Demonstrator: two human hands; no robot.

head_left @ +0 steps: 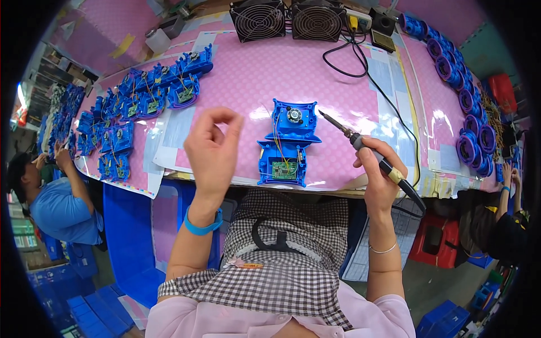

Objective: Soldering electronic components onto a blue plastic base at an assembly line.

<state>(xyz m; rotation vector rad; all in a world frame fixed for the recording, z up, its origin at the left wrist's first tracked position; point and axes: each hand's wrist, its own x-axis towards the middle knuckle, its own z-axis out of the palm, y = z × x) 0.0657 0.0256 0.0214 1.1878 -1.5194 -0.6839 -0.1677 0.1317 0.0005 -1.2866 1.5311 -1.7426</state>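
Note:
My right hand (pixel 378 176) grips a soldering iron (pixel 357 142), its tip pointing up and left toward a blue plastic housing and apart from it. The upper housing half (pixel 307 128) carries a round speaker (pixel 294 115). In the lower half (pixel 265 169) sits a green circuit board (pixel 284 169), with thin wires (pixel 275 127) running between the halves. My left hand (pixel 211 152) is raised to the left of the housing, touching nothing on the table. Its fingers curl into a pinch; whatever they hold, if anything, cannot be made out.
Several opened blue housings (pixel 152 104) stand in rows at the left. Two black fans (pixel 259 21) line the back edge. The iron's black cord (pixel 389 101) crosses the right side. Blue and purple round parts (pixel 468 147) are stacked far right. Co-workers sit at both sides.

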